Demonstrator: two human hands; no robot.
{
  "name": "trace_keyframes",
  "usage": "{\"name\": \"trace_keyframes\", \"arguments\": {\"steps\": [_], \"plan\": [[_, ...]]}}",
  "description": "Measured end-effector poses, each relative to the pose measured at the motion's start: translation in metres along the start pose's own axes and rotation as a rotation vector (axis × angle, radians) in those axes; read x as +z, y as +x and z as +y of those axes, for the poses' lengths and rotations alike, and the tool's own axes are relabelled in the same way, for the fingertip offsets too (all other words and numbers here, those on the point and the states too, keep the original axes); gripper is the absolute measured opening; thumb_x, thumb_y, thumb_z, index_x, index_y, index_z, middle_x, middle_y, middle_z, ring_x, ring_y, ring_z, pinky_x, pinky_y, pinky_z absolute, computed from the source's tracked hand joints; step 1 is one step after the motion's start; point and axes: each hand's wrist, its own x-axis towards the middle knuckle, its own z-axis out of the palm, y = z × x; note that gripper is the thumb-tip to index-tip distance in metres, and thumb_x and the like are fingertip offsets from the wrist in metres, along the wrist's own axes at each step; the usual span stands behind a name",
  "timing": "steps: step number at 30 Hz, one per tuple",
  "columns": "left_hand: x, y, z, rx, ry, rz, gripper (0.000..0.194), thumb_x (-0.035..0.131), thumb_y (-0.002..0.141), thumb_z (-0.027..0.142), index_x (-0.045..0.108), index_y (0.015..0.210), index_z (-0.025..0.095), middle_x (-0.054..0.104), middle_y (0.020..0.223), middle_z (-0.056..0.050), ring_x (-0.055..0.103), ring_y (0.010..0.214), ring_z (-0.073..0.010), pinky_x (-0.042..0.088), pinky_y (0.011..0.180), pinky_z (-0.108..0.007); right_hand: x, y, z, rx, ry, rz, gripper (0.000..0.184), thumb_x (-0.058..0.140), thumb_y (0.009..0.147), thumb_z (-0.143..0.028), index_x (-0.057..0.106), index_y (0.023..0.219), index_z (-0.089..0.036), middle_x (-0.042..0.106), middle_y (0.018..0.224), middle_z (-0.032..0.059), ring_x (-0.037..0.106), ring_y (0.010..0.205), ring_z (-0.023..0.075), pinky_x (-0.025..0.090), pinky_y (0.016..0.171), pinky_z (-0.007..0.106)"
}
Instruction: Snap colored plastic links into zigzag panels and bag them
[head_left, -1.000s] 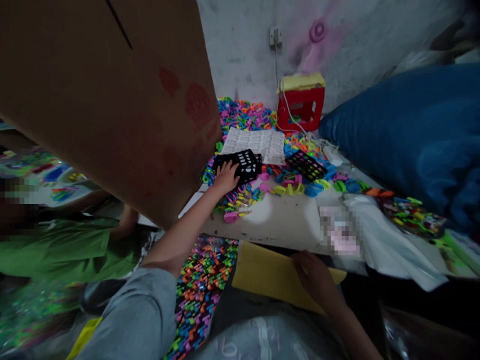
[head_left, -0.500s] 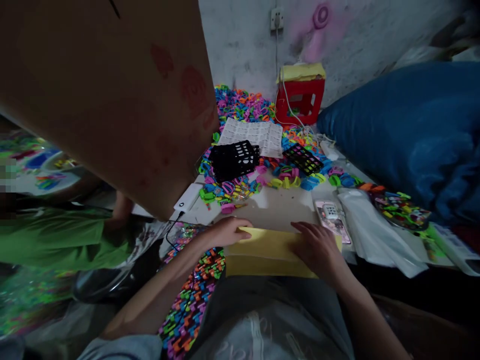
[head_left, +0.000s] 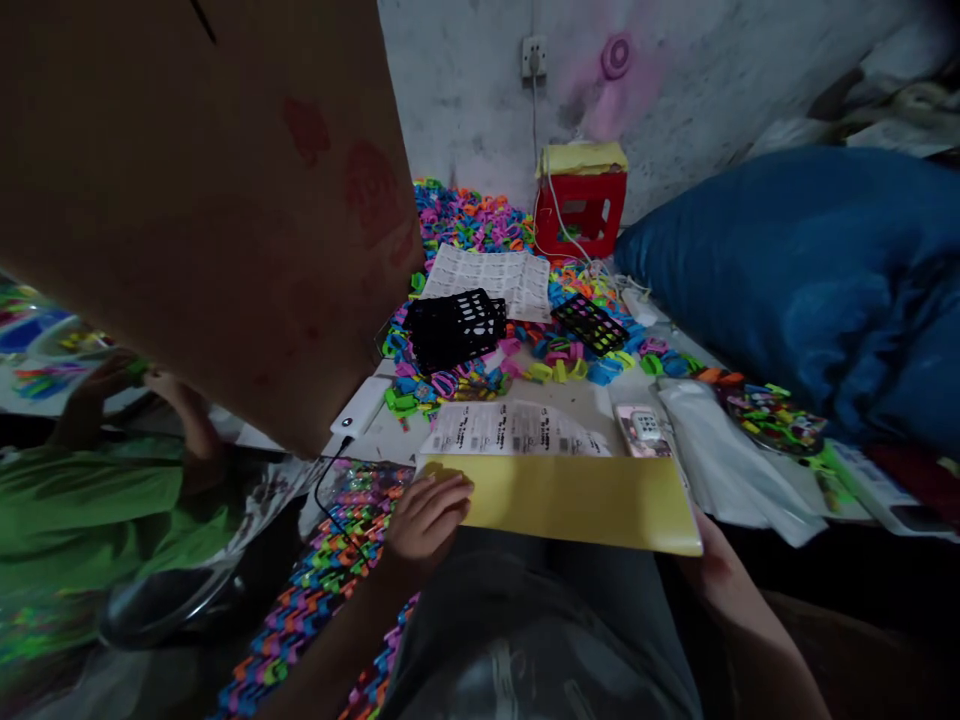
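A label sheet with yellow backing (head_left: 570, 500) lies across my lap at the table's front edge. Beyond its fold, a white printed side with barcodes (head_left: 517, 430) faces up. My left hand (head_left: 429, 515) is closed at the sheet's left end, its bent fingers on the yellow side. At the right end, my right hand (head_left: 709, 560) reaches under the sheet, which hides its fingers. A phone (head_left: 641, 430) lies by the sheet's far right corner, partly covered.
Behind are black perforated frames (head_left: 457, 330), another printed sheet (head_left: 491, 280) and heaped colourful plastic pieces (head_left: 472, 215). A cardboard box (head_left: 225, 220) rises at left, beside a person in a green shirt (head_left: 112, 500). A blue sack (head_left: 795, 270), plastic bag (head_left: 727, 460) and red stool (head_left: 581, 210) stand or lie rightward.
The yellow-backed sheet has opened out, and its printed side now shows on the table. My left hand has moved down and toward me; my right hand has gone from above the sheet to beneath it.
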Motion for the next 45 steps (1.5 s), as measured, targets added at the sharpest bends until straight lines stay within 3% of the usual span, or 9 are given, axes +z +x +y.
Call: {"name": "trace_keyframes", "arguments": {"steps": [6,13,18,21,28,32,38,42,45], "plan": [[0.039,-0.018,0.006,-0.196,-0.114,-0.123,0.028,0.045,0.073,-0.002,0.061,0.083,0.019,0.062,0.127,-0.008,0.051,0.123,-0.0234,0.038,0.104,-0.045,0.009,0.01,-0.04,-0.089,-0.231,-0.134,0.031,0.057,0.087,-0.046,0.069,0.109,-0.028,0.048,0.143,0.0086,0.041,0.134,0.0297,0.034,0.11,0.051],[0.049,-0.008,0.012,-0.459,0.027,-0.008,0.03,0.048,0.069,-0.002,0.065,0.08,0.02,0.062,0.081,-0.005,0.058,0.081,-0.0211,0.044,0.074,-0.034,0.048,0.011,0.002,0.033,-0.49,0.054,0.056,0.066,0.076,-0.044,0.056,0.127,-0.022,0.063,0.124,0.012,0.058,0.114,0.0305,0.044,0.1,0.053],[0.056,-0.011,0.002,-0.773,-0.389,0.198,0.025,0.049,0.072,0.006,0.06,0.09,0.019,0.046,0.066,0.004,0.052,0.062,-0.0116,0.045,0.063,-0.023,0.063,0.001,0.009,-0.033,-0.476,0.094,0.044,0.063,0.079,-0.045,0.062,0.117,-0.023,0.064,0.123,0.0104,0.057,0.115,0.0295,0.045,0.099,0.051],[0.056,-0.012,0.005,-1.011,-0.663,0.297,0.017,0.059,0.074,0.019,0.059,0.091,0.02,0.055,0.078,0.001,0.058,0.075,-0.0131,0.049,0.072,-0.024,0.068,-0.005,-0.003,-0.05,-0.452,0.045,0.044,0.063,0.081,-0.045,0.061,0.121,-0.026,0.059,0.131,0.0095,0.054,0.121,0.0295,0.042,0.103,0.052],[0.056,-0.003,0.036,-1.496,-1.339,0.551,0.045,0.071,0.071,0.02,0.051,0.11,0.027,0.065,0.109,0.001,0.064,0.099,-0.0157,0.053,0.081,-0.029,0.094,-0.018,-0.017,0.076,-0.141,-0.195,0.039,0.058,0.086,-0.043,0.063,0.121,-0.027,0.054,0.138,0.0098,0.048,0.128,0.0269,0.037,0.108,0.049],[0.061,-0.004,0.03,-1.571,-1.512,0.546,0.033,0.073,0.072,0.026,0.06,0.101,0.021,0.07,0.102,-0.002,0.066,0.098,-0.021,0.053,0.085,-0.034,0.083,-0.028,-0.033,0.238,0.184,-0.405,0.043,0.061,0.085,-0.049,0.063,0.123,-0.028,0.045,0.146,0.0084,0.042,0.134,0.0266,0.035,0.11,0.045],[0.056,0.015,0.034,-1.398,-1.596,0.312,0.034,0.065,0.079,0.043,0.061,0.107,0.023,0.07,0.108,-0.005,0.062,0.11,-0.0291,0.05,0.093,-0.044,0.039,-0.037,-0.065,0.467,0.421,-0.861,0.069,0.058,0.083,-0.058,0.04,0.143,-0.031,0.061,0.13,0.0104,0.067,0.098,0.025,0.051,0.087,0.041],[0.046,0.033,0.053,-1.305,-1.748,0.116,0.065,0.044,0.082,0.069,0.057,0.122,0.02,0.067,0.117,-0.012,0.058,0.115,-0.036,0.045,0.097,-0.054,0.046,-0.032,-0.083,0.418,0.197,-0.859,0.064,0.056,0.086,-0.054,0.037,0.144,-0.036,0.048,0.144,0.0045,0.054,0.12,0.0273,0.045,0.098,0.041],[0.042,0.038,0.062,-1.194,-1.758,0.163,0.074,0.06,0.075,0.065,0.047,0.135,0.025,0.055,0.137,-0.008,0.045,0.131,-0.0332,0.039,0.106,-0.049,0.069,-0.026,-0.096,0.383,0.037,-0.826,0.068,0.053,0.088,-0.051,0.024,0.148,-0.039,0.04,0.15,0.0035,0.064,0.103,0.0247,0.051,0.09,0.039]]}}
